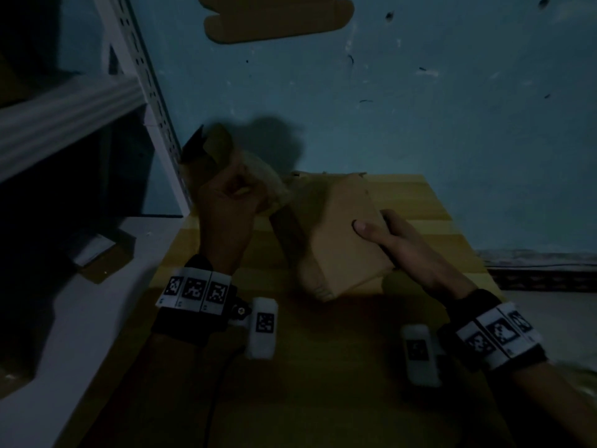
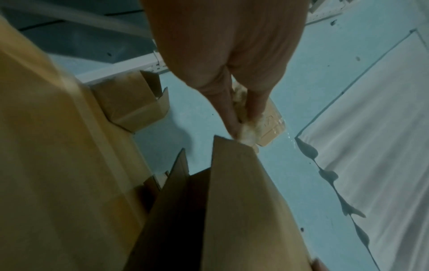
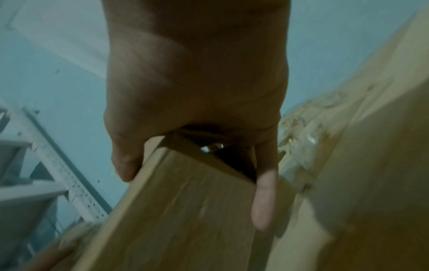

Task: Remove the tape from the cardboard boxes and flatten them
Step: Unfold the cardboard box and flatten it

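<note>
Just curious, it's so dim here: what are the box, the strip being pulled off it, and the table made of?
Box: matte brown cardboard, folded flaps visible. Strip: probably clear plastic tape, crumpled and glossy in the left hand. Table: looks like pale wood planks, possibly laminate.

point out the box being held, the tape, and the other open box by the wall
held box [image 1: 349,240], head view, its lit top face
tape [image 2: 249,134], left wrist view, crumpled wad at the fingertips
open box [image 2: 130,106], left wrist view, its side wall
</note>
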